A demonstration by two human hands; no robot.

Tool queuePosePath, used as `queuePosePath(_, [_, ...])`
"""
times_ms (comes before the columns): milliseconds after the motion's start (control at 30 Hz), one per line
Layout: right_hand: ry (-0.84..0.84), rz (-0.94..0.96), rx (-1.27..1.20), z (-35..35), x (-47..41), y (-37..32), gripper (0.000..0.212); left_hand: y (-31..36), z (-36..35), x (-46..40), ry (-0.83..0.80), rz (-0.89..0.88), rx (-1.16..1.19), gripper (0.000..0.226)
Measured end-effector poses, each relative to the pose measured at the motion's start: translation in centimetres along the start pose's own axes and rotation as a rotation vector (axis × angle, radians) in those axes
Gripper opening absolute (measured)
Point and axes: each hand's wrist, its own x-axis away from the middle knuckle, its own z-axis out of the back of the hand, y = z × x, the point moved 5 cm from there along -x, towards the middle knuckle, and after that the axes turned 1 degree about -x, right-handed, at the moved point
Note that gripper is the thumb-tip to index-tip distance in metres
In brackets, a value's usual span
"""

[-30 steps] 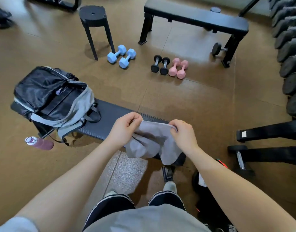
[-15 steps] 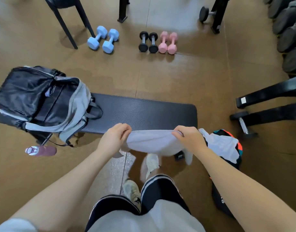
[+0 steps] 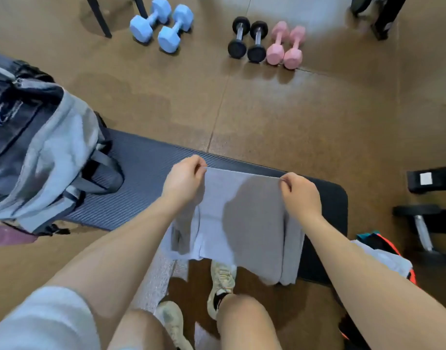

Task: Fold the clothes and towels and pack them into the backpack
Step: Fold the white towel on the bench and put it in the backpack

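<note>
Left hand (image 3: 185,179) and right hand (image 3: 301,194) each pinch a top corner of the grey cloth (image 3: 244,218), pulled taut so it lies flat across the bench (image 3: 146,173). Backpack (image 3: 40,147) sits at the bench's left end, within reach for packing.

A light grey cloth (image 3: 242,218) lies over a black ribbed bench (image 3: 146,170), beside a grey-and-black backpack (image 3: 40,147).
</note>
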Motion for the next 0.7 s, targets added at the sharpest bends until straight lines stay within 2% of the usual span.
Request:
queuePosePath(133, [0.096, -0.007, -0.021, -3.7, -5.5, 1.8, 0.023, -2.8, -2.7, -5.5, 0.084, 0.028, 0.073, 0.004])
queuePosePath(200, [0.157, -0.016, -0.016, -4.7, -7.5, 2.2, 0.024, -3.5, -3.4, -7.6, 0.119, -0.012, 0.084, 0.001])
queuePosePath(267, [0.211, 0.011, 0.107, -5.9, -8.9, 2.6, 0.024, -4.0, -3.8, -8.9, 0.134, -0.082, 0.105, 0.012])
queuePosePath(333, [0.264, 0.048, 0.336, -7.2, -9.6, 2.2, 0.024, -4.7, -4.0, -9.5, 0.135, -0.146, 0.116, 0.028])
queuePosePath(400, [0.386, 0.225, 0.372, -7.8, -9.0, 0.0, 0.024, -5.4, -4.0, -9.0, 0.103, -0.208, 0.11, 0.037])
queuePosePath(467, [0.438, 0.543, 0.16, -8.6, -6.4, -3.7, 0.023, -6.1, -3.7, -7.4, 0.069, -0.281, 0.074, 0.04])
queuePosePath(533, [0.205, 0.832, -0.014, -10.4, -2.8, -7.9, 0.026, -7.5, -2.8, -5.2, 0.068, -0.34, 0.021, 0.04])
queuePosePath(600, [-0.051, 1.019, -0.06, -12.7, 0.9, -11.4, 0.032, -9.1, -1.6, -2.9, 0.049, -0.358, -0.037, 0.034])
queuePosePath(633, [-0.11, 1.101, 0.011, -14.0, 2.1, -12.6, 0.038, -10.0, -1.2, -1.8, 0.03, -0.354, -0.065, 0.029])
queuePosePath(700, [-0.109, 1.211, 0.234, -16.0, 3.3, -14.0, 0.046, -11.4, -0.3, 0.1, -0.003, -0.336, -0.109, 0.02])
